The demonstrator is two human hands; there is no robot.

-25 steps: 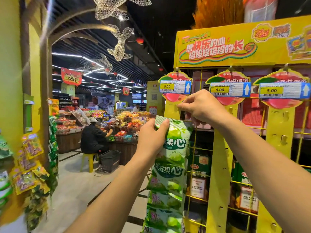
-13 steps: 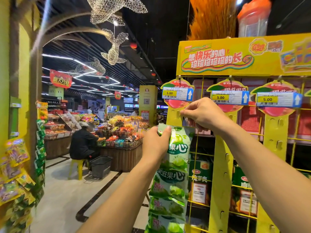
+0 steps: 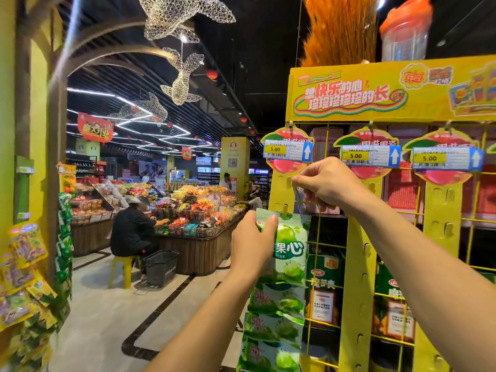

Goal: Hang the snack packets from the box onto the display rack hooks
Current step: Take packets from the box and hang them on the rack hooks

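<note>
Bright ceiling strip lights zigzag under a dark ceiling; the yellow rack is well lit. Wide-angle bending and blur smear the left-edge packets.

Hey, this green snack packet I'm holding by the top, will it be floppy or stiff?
Probably soft, not stiff: the green snack packet shows creased, bulging film below the left hand, which pinches its top seal. Likely light, since a pinch at one corner keeps it level. Its glossy film may be slippery.
</note>
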